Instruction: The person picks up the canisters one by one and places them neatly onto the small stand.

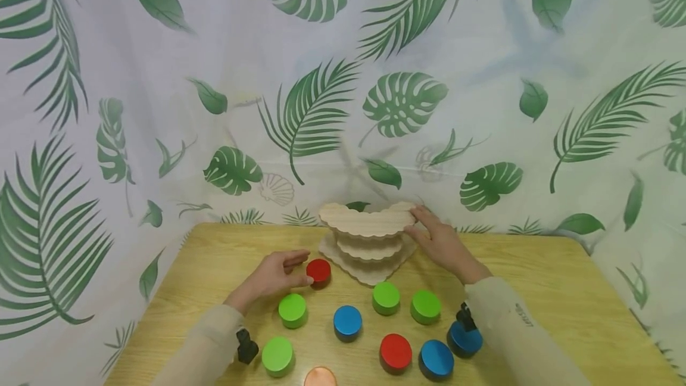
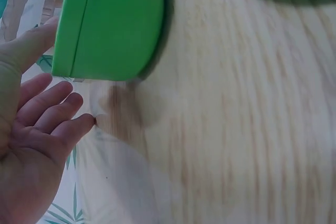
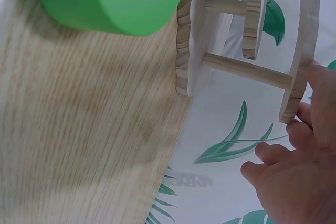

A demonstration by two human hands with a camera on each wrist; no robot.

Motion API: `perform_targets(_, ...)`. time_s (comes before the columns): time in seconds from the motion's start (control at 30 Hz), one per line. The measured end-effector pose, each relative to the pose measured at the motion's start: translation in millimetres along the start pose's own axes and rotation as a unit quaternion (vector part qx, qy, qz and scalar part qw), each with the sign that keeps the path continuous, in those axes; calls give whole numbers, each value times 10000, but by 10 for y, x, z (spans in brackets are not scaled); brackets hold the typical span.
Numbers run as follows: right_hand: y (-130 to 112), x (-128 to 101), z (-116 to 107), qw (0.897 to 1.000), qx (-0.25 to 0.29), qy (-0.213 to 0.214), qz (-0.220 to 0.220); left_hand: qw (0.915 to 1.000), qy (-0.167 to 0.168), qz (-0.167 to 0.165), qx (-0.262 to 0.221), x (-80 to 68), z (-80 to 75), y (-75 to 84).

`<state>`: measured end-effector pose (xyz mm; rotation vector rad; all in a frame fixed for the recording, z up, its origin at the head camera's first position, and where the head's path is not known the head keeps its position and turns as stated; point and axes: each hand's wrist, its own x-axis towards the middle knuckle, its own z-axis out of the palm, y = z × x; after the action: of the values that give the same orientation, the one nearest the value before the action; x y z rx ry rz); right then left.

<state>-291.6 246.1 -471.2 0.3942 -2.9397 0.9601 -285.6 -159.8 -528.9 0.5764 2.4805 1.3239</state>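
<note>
A tiered wooden stand (image 1: pixel 370 222) with scalloped edges and round posts stands at the back of the table. My right hand (image 1: pixel 442 243) pinches the right end of its top tier; in the right wrist view that hand (image 3: pixel 299 166) is at the tier's outer edge, the other fingers loosely bent. My left hand (image 1: pixel 270 279) is beside a red round tin (image 1: pixel 318 273), thumb at its side and fingers reaching past it. In the left wrist view a green tin (image 2: pixel 113 24) hides the thumb's tip, and the left hand's fingers (image 2: pixel 52 108) are loosely bent around nothing.
Several tins stand in front: green (image 1: pixel 292 310), blue (image 1: pixel 348 322), red (image 1: pixel 395 353) and an orange one (image 1: pixel 320 377) at the bottom edge. A blue tin (image 1: pixel 464 338) is partly behind the right wrist. A leaf-patterned curtain (image 1: pixel 343 153) hangs behind the wooden table (image 1: pixel 214 255).
</note>
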Motion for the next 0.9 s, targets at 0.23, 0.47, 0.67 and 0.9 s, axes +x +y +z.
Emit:
perform_targets(0.23,-32,-15,-13,10000,18,80,-28,9998,-37,-10,214,58,66,-1)
perform_targets(0.47,-50,-25,-14,9999,-15,69,-105,9998,-86,-44,156,61,119,-1)
perform_targets(0.67,-47,-27,-14,9999,-31,82,-122,9998,-96,-83,137,57,132,31)
perform_targets(0.9,-56,-36,-16,10000,3,37,-68,9998,-16,-184,120,40,144,67)
